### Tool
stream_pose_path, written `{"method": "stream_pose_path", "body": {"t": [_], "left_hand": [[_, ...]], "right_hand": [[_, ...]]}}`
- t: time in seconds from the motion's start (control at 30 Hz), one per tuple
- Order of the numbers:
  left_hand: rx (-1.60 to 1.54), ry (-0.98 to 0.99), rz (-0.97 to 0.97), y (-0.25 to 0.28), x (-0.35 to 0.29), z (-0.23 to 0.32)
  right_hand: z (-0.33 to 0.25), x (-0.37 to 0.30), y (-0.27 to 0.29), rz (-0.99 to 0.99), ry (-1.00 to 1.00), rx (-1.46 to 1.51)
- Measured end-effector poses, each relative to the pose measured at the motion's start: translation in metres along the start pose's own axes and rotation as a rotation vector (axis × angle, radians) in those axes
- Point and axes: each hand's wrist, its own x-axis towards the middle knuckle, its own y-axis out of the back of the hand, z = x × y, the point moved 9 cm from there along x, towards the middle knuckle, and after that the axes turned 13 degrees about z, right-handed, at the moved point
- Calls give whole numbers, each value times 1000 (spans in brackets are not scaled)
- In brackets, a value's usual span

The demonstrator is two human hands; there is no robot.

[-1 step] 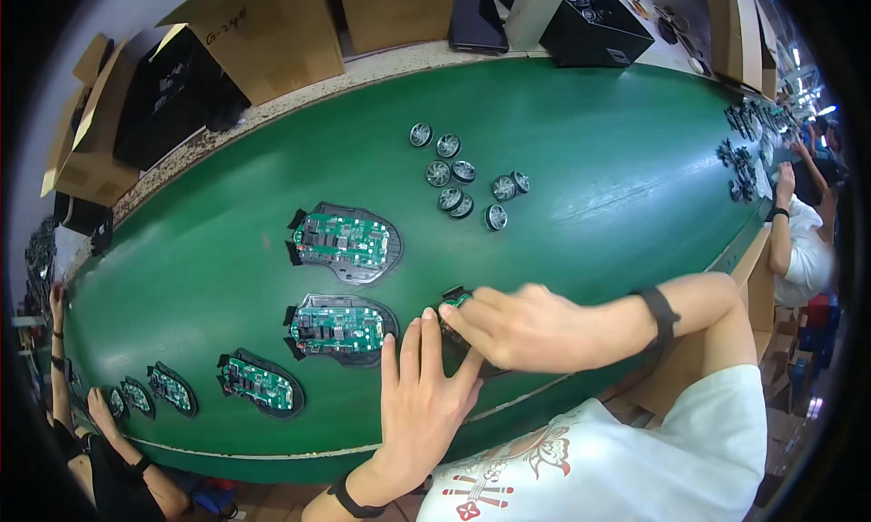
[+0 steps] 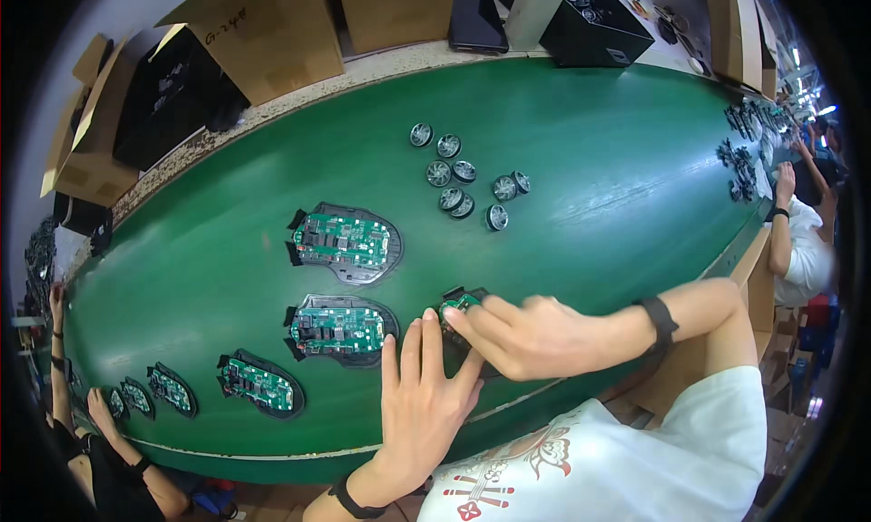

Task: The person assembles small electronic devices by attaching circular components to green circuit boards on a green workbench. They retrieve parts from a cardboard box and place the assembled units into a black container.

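A black mouse-shaped plastic base with a green circuit board (image 2: 458, 302) lies partly hidden under my hands. Bent over it is my right hand (image 2: 526, 336), its fingers curled together at the board; what they pinch, if anything, is hidden. My left hand (image 2: 420, 386) lies with fingers stretched out, the thumb side against that base. Its little-finger side is close to the edge of another base with a green board (image 2: 340, 330), just to the left. Farther back sits a similar base and board (image 2: 345, 243).
Several small spoked wheels (image 2: 438, 173) lie mid-table on the green table surface (image 2: 599, 150). More board-filled bases (image 2: 260, 383) stretch left toward a co-worker's hand (image 2: 102, 413). Cardboard boxes (image 2: 263, 41) and a black bin (image 2: 596, 28) line the far edge. Another co-worker's hand (image 2: 785, 182) is at right.
My right hand has shifted slightly right and down, and more of the green board beneath it shows. My left hand stays in place.
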Motion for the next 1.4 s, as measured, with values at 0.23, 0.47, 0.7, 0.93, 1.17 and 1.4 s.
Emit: {"method": "stream_pose_path", "body": {"t": [0.23, 0.47, 0.7, 0.93, 1.17, 1.4], "left_hand": [[9, -22, 15, 3, -3, -8], [13, -40, 28, 6, 0, -11], [-79, -46, -41, 12, -1, -17], [-54, -65, -85, 9, -6, -24], [-32, -39, -106, 9, -4, -22], [-7, -192, -69, 7, 17, 0]], "right_hand": [[-2, -4, -4, 38, -91, -93], [0, -9, -1, 110, -76, -73], [29, -20, 14, 191, -323, 140], [34, -51, 14, 184, -551, 329], [22, -58, 6, 227, -599, 366], [14, -52, 4, 243, -503, 171]]}}
